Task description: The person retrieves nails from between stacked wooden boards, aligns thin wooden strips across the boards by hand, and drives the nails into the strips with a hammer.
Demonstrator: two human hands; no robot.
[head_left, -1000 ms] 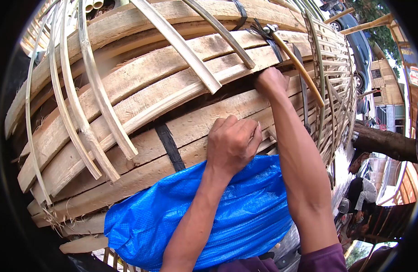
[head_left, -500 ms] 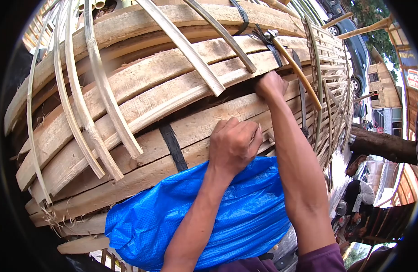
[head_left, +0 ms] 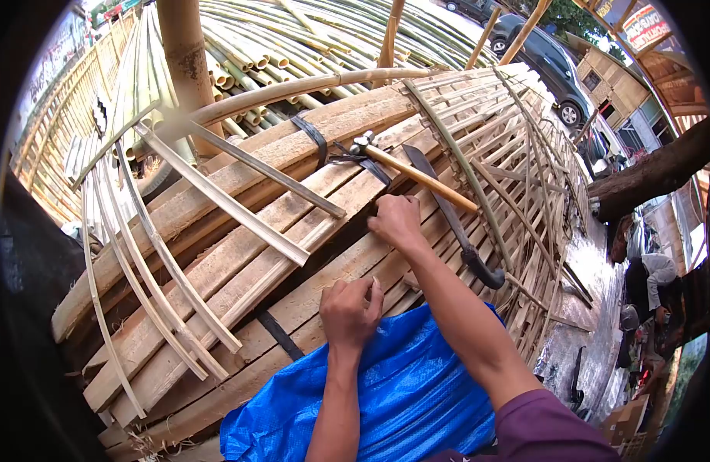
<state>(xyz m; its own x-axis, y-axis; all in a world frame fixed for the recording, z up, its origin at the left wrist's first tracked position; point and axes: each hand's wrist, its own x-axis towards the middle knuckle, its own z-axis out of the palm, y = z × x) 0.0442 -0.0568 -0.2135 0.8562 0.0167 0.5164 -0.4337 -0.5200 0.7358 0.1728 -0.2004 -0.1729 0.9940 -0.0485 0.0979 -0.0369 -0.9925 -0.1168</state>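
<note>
My left hand (head_left: 347, 312) is closed and rests on the wooden planks (head_left: 251, 289), just above a blue tarp (head_left: 370, 393); what its curled fingers hold, if anything, is hidden. Farther up and to the right, my right hand (head_left: 395, 221) is closed at the dark gap between planks, its fingertips hidden. A hammer (head_left: 424, 179) with a wooden handle lies just above it. Beside the hammer is a machete (head_left: 447, 208) with a dark curved handle. Black strapping (head_left: 310, 140) binds the planks. Thin bamboo strips (head_left: 224, 196) lie across them on the left.
A bamboo lattice (head_left: 517, 177) spreads to the right of the planks. Long bamboo poles (head_left: 316, 42) are stacked behind, beside an upright post (head_left: 183, 65). A dark log (head_left: 651, 165) and a parked car (head_left: 551, 65) are at the right. A person (head_left: 654, 281) crouches at the far right.
The view has swung, bringing the stacked poles and upright post into sight. Both hands remain closed, near the same places on the planks.
</note>
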